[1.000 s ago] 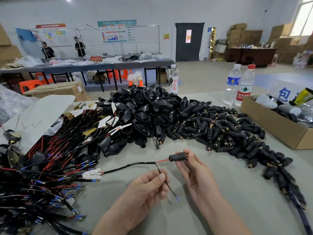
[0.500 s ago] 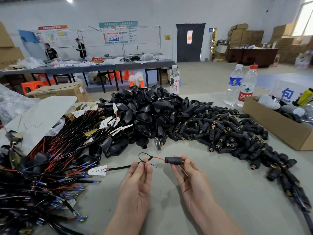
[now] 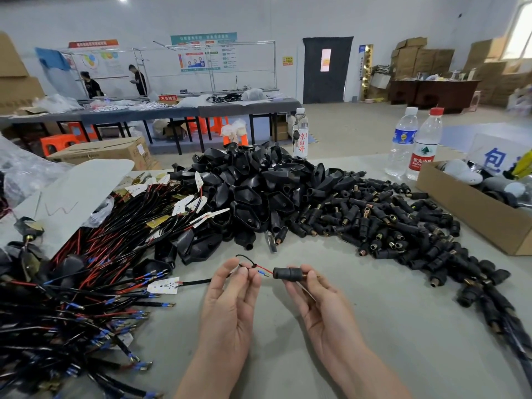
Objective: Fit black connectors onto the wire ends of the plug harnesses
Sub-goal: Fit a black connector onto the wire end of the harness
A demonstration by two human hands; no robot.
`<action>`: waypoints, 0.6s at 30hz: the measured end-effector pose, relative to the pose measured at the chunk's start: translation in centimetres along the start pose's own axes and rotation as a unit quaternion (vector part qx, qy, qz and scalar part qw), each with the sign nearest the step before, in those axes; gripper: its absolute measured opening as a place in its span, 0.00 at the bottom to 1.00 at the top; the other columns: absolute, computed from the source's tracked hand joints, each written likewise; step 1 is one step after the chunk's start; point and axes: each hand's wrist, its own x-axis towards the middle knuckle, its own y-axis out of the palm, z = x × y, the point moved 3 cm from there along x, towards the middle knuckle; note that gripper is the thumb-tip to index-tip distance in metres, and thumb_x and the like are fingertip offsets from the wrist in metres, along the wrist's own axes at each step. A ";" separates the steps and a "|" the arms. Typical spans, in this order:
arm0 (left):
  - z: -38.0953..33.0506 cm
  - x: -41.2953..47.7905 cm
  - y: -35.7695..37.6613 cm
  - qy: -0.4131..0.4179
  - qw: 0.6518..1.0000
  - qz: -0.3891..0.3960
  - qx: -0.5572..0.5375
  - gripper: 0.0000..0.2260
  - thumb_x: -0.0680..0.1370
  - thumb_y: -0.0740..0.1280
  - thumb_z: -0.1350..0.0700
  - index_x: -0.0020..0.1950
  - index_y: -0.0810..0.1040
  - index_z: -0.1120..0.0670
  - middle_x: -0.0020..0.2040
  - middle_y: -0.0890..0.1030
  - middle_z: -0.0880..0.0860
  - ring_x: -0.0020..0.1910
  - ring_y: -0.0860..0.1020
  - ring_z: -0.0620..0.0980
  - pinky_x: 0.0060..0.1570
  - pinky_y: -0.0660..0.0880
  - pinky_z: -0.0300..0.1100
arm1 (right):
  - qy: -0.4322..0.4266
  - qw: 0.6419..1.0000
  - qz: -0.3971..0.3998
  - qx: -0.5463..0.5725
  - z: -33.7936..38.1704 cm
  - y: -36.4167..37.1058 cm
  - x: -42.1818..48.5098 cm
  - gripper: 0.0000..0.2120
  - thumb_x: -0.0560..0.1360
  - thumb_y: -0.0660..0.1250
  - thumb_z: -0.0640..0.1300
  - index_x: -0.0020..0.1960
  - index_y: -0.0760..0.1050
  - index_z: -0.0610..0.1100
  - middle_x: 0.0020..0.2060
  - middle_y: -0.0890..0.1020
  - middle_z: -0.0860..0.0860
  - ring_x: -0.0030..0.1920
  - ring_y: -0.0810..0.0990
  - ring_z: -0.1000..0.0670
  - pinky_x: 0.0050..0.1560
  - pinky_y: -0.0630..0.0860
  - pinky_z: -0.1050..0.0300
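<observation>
A red-capped clear plastic water bottle [image 3: 423, 151] stands well beyond the right hand [image 3: 322, 300]; an open brown cardboard box [image 3: 472, 205] lies farther right.

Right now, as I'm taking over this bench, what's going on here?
A person's right hand pinches a black cylindrical connector, and the left hand pinches a black-and-red wire harness. The red wire reaches the connector; a blue-tipped wire end sits just short of it. Heaps of loose black connectors and harnesses lie on the grey table.
</observation>
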 end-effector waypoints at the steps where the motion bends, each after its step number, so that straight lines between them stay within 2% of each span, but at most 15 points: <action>1: 0.0 0.0 -0.1 -0.001 1.000 -0.001 0.003 0.07 0.73 0.68 0.66 0.48 0.80 0.57 0.43 0.83 0.56 0.43 0.84 0.50 0.44 0.82 0.39 | 0.005 1.000 0.003 0.001 0.0 0.0 -0.1 0.08 0.82 0.60 0.36 0.54 0.76 0.34 0.51 0.85 0.38 0.49 0.86 0.46 0.42 0.83 0.59; 5: 0.0 0.1 -0.1 -0.006 1.000 0.007 0.019 0.04 0.70 0.69 0.65 0.40 0.81 0.57 0.42 0.83 0.55 0.44 0.85 0.51 0.44 0.82 0.39 | 0.015 1.000 0.010 -0.001 -0.2 0.1 -0.2 0.08 0.81 0.60 0.36 0.54 0.77 0.33 0.50 0.85 0.38 0.48 0.87 0.46 0.41 0.83 0.60; 11: 0.0 0.1 -0.1 -0.004 1.000 0.014 0.018 0.03 0.70 0.69 0.65 0.39 0.79 0.57 0.40 0.82 0.55 0.43 0.84 0.51 0.44 0.82 0.39 | 0.007 1.000 0.013 -0.019 -0.2 0.1 -0.3 0.08 0.81 0.60 0.36 0.54 0.77 0.34 0.50 0.85 0.38 0.49 0.86 0.47 0.41 0.82 0.62; 18: 0.1 0.0 0.1 -0.003 1.000 0.023 0.015 0.04 0.70 0.69 0.65 0.37 0.79 0.57 0.41 0.82 0.56 0.43 0.84 0.51 0.43 0.82 0.39 | -0.016 0.999 0.001 -0.039 -0.2 0.2 -0.6 0.09 0.81 0.60 0.35 0.53 0.79 0.34 0.45 0.86 0.40 0.44 0.87 0.50 0.39 0.81 0.64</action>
